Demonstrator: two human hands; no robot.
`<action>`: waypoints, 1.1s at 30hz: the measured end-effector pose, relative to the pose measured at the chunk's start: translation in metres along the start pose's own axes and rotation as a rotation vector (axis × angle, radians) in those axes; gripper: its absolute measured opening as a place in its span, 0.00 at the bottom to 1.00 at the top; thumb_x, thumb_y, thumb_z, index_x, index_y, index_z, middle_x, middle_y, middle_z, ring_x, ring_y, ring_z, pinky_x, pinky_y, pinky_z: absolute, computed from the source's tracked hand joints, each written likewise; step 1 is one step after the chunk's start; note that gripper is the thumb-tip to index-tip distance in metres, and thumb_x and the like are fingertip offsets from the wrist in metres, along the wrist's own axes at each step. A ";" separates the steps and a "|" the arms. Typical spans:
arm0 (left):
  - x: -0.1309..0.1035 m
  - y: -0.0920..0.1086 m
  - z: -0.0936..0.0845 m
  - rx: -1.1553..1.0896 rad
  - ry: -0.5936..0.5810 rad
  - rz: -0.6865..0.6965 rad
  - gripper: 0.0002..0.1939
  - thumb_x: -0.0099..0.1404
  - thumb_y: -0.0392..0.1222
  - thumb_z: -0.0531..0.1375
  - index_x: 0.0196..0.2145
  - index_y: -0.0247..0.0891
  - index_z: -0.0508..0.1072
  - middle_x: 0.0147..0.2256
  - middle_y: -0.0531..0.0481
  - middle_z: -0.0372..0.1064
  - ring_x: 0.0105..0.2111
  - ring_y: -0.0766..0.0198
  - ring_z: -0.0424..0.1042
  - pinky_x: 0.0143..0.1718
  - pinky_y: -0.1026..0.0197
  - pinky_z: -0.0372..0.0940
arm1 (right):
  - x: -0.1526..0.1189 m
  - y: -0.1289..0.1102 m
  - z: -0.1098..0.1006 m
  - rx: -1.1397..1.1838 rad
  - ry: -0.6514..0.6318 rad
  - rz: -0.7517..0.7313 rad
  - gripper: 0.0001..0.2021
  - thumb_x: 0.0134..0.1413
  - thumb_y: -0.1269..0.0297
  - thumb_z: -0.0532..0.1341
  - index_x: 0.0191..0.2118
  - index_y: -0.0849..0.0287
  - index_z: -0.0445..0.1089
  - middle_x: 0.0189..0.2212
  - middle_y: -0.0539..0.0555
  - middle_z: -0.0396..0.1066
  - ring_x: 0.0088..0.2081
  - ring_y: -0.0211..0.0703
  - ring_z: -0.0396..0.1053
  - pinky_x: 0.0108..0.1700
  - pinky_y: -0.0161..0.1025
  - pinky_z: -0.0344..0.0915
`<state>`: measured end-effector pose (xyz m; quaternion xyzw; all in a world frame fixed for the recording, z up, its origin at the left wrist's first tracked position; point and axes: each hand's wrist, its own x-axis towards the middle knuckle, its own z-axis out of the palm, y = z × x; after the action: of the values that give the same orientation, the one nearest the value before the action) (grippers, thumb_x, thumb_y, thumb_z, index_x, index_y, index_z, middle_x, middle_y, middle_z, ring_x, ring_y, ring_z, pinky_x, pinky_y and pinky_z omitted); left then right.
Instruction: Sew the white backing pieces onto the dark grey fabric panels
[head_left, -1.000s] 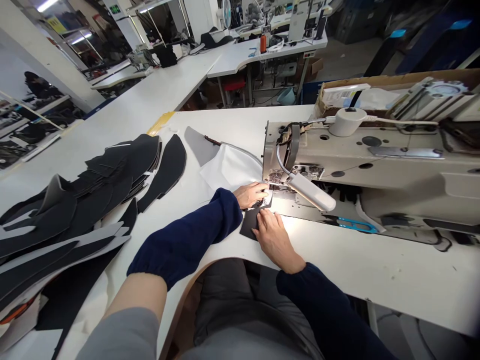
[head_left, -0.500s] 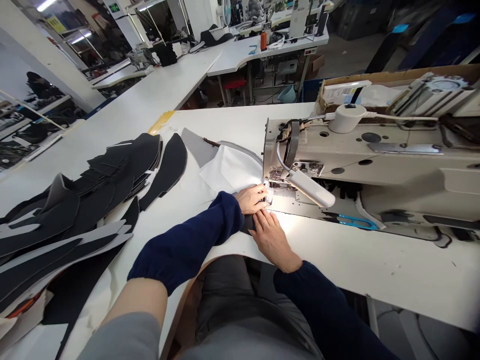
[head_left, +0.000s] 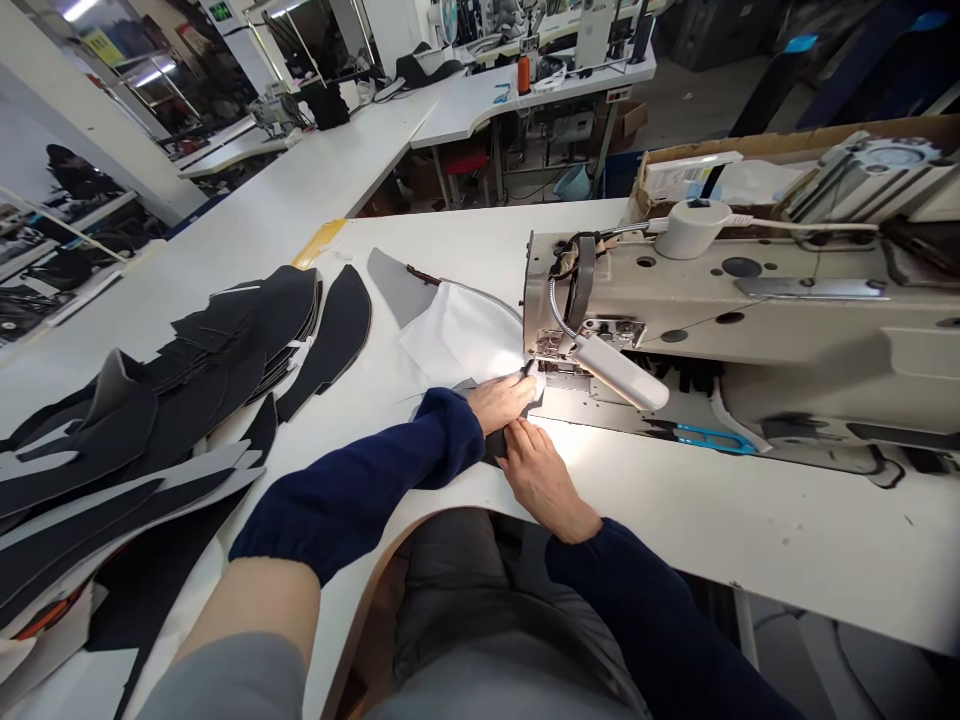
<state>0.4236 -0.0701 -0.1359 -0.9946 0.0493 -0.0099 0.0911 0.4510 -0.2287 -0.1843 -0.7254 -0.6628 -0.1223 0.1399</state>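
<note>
A white and grey fabric piece [head_left: 461, 330] with a dark edging lies left of the sewing machine [head_left: 600, 290] and runs to its needle area. My left hand [head_left: 501, 402] is closed with its fingertips on the work close beside the presser foot, and a small dark bit shows at them. Nearer my body, my right hand [head_left: 544, 475] has its fingers together on the edge of a dark fabric piece [head_left: 495, 445], which lies partly under both hands. A white lamp [head_left: 622, 374] lights this spot. The fingertips' exact hold is partly hidden.
Stacked dark cut pieces [head_left: 247, 330] cover the table's left side, with a single dark piece [head_left: 330, 340] beside them. Blue-handled thread snips [head_left: 712, 438] lie by the machine bed. A cardboard box [head_left: 810, 140] of parts stands behind the machine.
My left hand has shifted slightly left, and its fingers have drawn together by the presser foot. More dark fabric shows between the hands. My right hand has barely moved.
</note>
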 end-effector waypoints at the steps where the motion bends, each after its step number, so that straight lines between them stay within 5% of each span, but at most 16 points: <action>1: -0.001 0.000 0.003 0.018 0.031 -0.007 0.14 0.69 0.34 0.47 0.47 0.34 0.67 0.53 0.42 0.62 0.45 0.58 0.65 0.38 0.58 0.62 | 0.000 0.000 0.000 -0.004 -0.003 -0.003 0.20 0.62 0.66 0.52 0.52 0.77 0.65 0.52 0.72 0.62 0.55 0.62 0.57 0.54 0.54 0.57; 7: 0.008 0.006 0.008 0.002 -0.056 -0.040 0.15 0.71 0.33 0.43 0.42 0.31 0.68 0.39 0.41 0.67 0.40 0.57 0.66 0.36 0.57 0.60 | 0.001 0.000 -0.006 0.007 -0.031 0.002 0.20 0.61 0.66 0.52 0.52 0.77 0.64 0.52 0.72 0.62 0.55 0.61 0.57 0.54 0.53 0.57; 11: 0.005 0.008 -0.002 -0.018 -0.125 -0.019 0.12 0.70 0.34 0.46 0.39 0.32 0.69 0.40 0.40 0.67 0.39 0.58 0.66 0.35 0.57 0.60 | 0.000 0.001 -0.007 0.023 -0.053 0.006 0.19 0.63 0.66 0.51 0.53 0.76 0.64 0.51 0.70 0.63 0.56 0.59 0.57 0.56 0.54 0.55; 17: -0.021 -0.003 -0.003 0.087 0.031 0.010 0.18 0.72 0.37 0.44 0.56 0.40 0.61 0.55 0.44 0.60 0.52 0.57 0.60 0.48 0.53 0.56 | -0.003 0.001 0.002 -0.010 -0.024 -0.010 0.21 0.64 0.66 0.49 0.55 0.81 0.61 0.55 0.73 0.60 0.58 0.61 0.54 0.57 0.54 0.53; 24: -0.006 -0.014 0.013 0.133 -0.035 0.018 0.22 0.72 0.34 0.38 0.60 0.32 0.57 0.44 0.42 0.68 0.42 0.58 0.66 0.39 0.57 0.58 | -0.003 -0.001 0.001 -0.027 -0.043 -0.012 0.21 0.64 0.66 0.48 0.55 0.80 0.61 0.56 0.73 0.59 0.58 0.61 0.54 0.57 0.55 0.54; 29: -0.001 -0.022 0.005 0.090 0.009 0.075 0.20 0.71 0.33 0.40 0.56 0.28 0.61 0.39 0.41 0.68 0.41 0.58 0.65 0.43 0.57 0.58 | -0.003 -0.001 -0.001 -0.021 -0.038 -0.007 0.21 0.64 0.66 0.49 0.55 0.80 0.61 0.56 0.73 0.59 0.58 0.61 0.54 0.57 0.54 0.54; 33: 0.005 -0.019 -0.002 0.011 -0.081 0.120 0.12 0.67 0.33 0.49 0.43 0.29 0.69 0.39 0.39 0.67 0.42 0.56 0.65 0.43 0.57 0.60 | -0.003 0.000 -0.001 -0.007 -0.032 -0.002 0.21 0.64 0.66 0.48 0.56 0.79 0.60 0.56 0.72 0.59 0.59 0.60 0.53 0.58 0.54 0.52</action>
<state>0.4305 -0.0524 -0.1309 -0.9889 0.1049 0.0355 0.0990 0.4506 -0.2322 -0.1846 -0.7270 -0.6654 -0.1130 0.1264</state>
